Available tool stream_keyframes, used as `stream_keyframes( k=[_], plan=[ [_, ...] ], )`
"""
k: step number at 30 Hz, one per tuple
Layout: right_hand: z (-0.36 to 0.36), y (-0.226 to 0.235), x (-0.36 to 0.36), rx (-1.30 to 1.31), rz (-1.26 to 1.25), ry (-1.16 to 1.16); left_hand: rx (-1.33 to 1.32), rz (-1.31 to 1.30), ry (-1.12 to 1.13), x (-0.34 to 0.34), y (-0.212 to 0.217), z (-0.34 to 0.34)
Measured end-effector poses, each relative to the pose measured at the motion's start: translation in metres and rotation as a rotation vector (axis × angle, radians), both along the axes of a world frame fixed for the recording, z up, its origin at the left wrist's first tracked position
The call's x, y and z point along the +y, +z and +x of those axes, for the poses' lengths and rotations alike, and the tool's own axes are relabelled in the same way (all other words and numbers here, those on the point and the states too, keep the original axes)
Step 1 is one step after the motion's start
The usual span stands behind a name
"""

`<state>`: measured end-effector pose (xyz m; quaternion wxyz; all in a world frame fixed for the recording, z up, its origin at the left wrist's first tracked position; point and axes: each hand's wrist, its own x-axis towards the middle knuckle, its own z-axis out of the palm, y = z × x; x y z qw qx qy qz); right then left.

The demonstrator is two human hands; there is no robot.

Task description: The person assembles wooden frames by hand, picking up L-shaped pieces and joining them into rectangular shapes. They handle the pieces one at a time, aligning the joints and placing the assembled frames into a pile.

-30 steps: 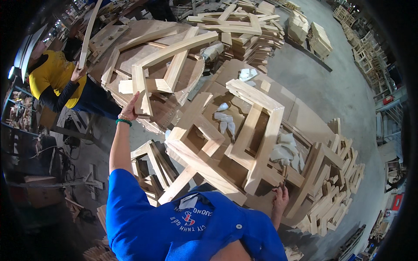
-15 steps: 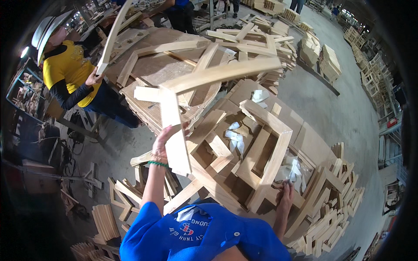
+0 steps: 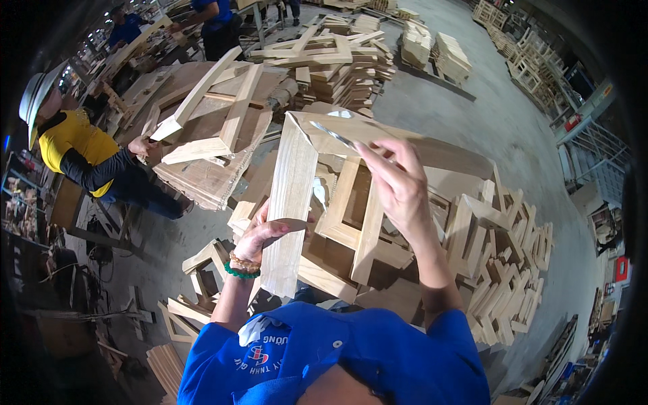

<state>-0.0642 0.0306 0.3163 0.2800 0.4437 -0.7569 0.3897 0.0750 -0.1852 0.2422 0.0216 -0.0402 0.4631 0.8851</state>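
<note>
From the head view, the left hand [image 3: 264, 233] has its fingers [image 3: 287, 228] closed around the upright leg of a pale wooden frame piece [image 3: 291, 202], which rises above them and turns into a broad top rail. The right hand [image 3: 398, 185] holds that rail from the far side, its fingers [image 3: 378, 158] curled on the rail's upper edge. Below and beyond both sets of fingers lies a stack of similar wooden frames [image 3: 351, 229]. Well to the left of the fingers, a person in a yellow shirt [image 3: 81, 145] grips another frame [image 3: 216, 115].

Both hands raised, left hand [image 3: 264, 233] curled, right hand [image 3: 399, 185] fingers pinched
</note>
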Motion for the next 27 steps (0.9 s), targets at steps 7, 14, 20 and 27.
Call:
stream_keyframes(
  k=[7,14,20,27],
  plan=[
    [0.002,0.007,-0.006,0.119,0.002,0.027,0.059,-0.007,0.01,0.039,0.011,0.003],
    [0.027,-0.024,0.016,0.059,0.01,-0.083,0.011,-0.039,0.031,0.049,0.008,0.009],
    [0.043,-0.044,0.043,0.019,0.11,-0.155,0.002,-0.063,0.014,0.06,0.009,0.008],
    [0.056,-0.068,0.057,-0.032,0.139,-0.245,-0.018,0.006,-0.086,0.052,-0.003,0.008]
  ],
)
